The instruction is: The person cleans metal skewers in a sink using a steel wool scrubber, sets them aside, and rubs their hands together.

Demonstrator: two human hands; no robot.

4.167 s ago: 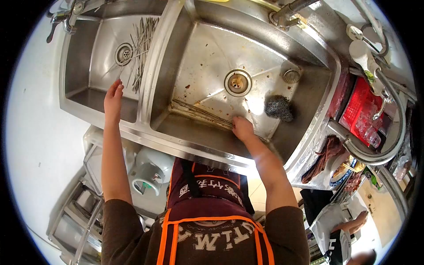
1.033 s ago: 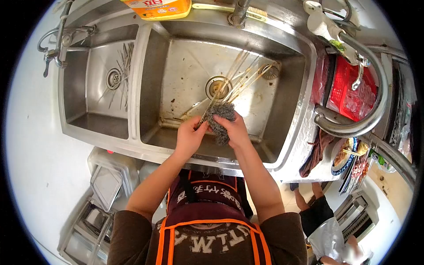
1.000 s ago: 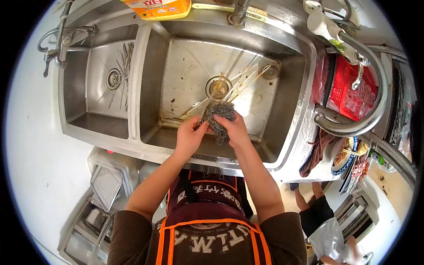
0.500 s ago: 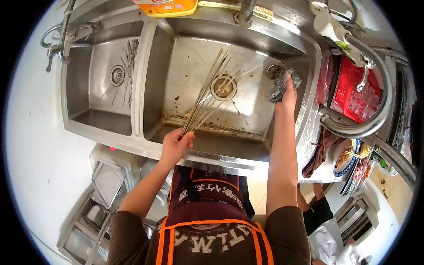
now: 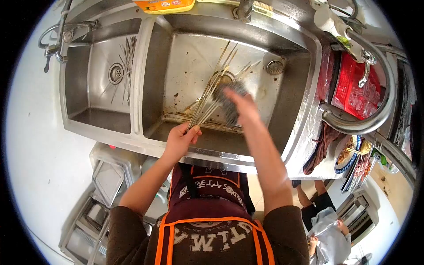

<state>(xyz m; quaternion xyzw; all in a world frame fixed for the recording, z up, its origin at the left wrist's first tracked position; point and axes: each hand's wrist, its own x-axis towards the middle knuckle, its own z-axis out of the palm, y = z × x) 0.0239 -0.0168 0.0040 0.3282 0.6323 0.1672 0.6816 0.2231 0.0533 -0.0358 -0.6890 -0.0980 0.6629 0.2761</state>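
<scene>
My left hand (image 5: 182, 138) is closed around the near ends of a bunch of long thin skewers (image 5: 211, 84), which fan out over the large sink basin (image 5: 185, 48). Blurred by motion, my right hand (image 5: 243, 108) grips a grey steel wool scourer (image 5: 229, 99) beside the bunch, near its middle. Whether the scourer touches the skewers I cannot tell. Behind them, the basin's middle drain is partly hidden. Brown bits of dirt and some loose skewers lie on the basin floor.
More skewers (image 5: 128, 62) lie in the smaller left basin (image 5: 99, 95). A faucet (image 5: 57, 46) stands at the far left, and a curved metal pipe (image 5: 384, 97) at the right. Beyond it are a red basket (image 5: 351, 84) and a plate of food (image 5: 344, 157). Another person (image 5: 329, 225) is at lower right.
My right hand has swept left with the scourer, from the basin's right corner to beside the skewers, uncovering the corner drain. My left hand keeps its grip, with little shift.
</scene>
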